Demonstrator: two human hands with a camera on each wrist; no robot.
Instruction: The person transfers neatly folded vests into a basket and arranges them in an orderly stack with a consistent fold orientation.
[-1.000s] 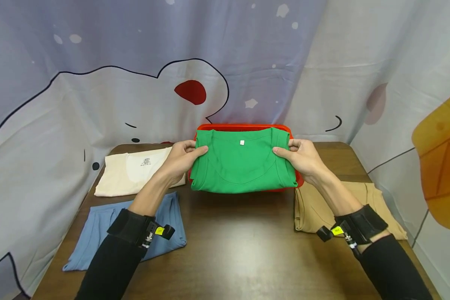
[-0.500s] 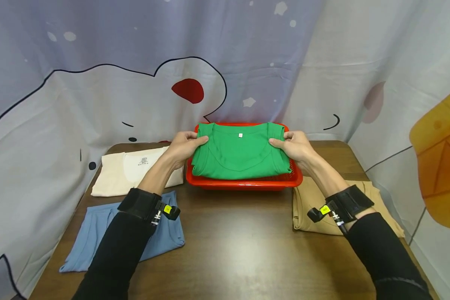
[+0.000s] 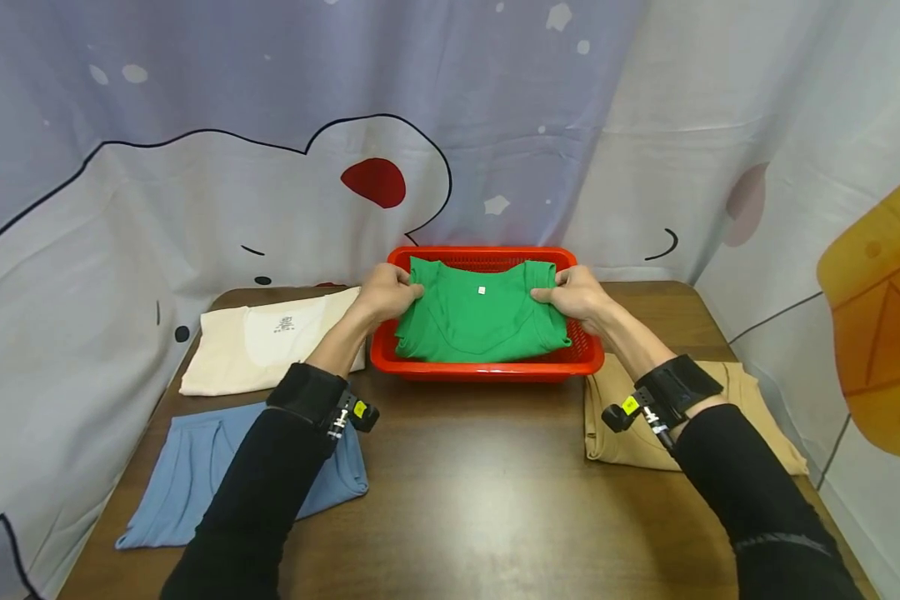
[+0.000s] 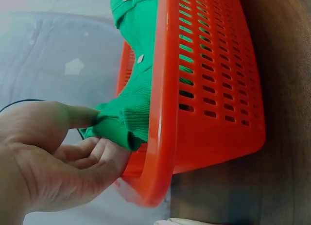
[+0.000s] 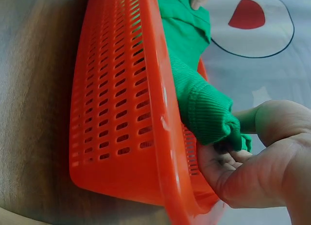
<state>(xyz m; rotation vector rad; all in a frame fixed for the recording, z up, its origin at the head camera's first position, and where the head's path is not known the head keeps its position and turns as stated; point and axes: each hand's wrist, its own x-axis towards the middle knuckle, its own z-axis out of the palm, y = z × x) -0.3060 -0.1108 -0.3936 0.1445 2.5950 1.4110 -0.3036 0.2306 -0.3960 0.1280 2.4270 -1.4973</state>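
Observation:
A folded green shirt (image 3: 483,312) with a small white neck label lies partly down inside a red plastic basket (image 3: 487,372). My left hand (image 3: 387,292) pinches its left edge between thumb and fingers, and my right hand (image 3: 579,293) pinches the right edge. In the left wrist view the thumb presses the green cloth (image 4: 138,98) against the fingers, just above the basket rim. From the right wrist, a ribbed green edge (image 5: 209,113) shows between thumb and fingers, inside the slotted basket wall (image 5: 114,89).
A folded cream garment (image 3: 270,346) with a printed mark lies left of the basket. Nearer on that side is a folded blue garment (image 3: 195,467). Folded tan trousers (image 3: 645,425) lie at the right of the brown table (image 3: 480,500). A patterned curtain (image 3: 495,125) hangs behind.
Both hands have carried the green shirt from in front of and above the basket down into it. The hands have come slightly closer together, and more of the basket rim shows.

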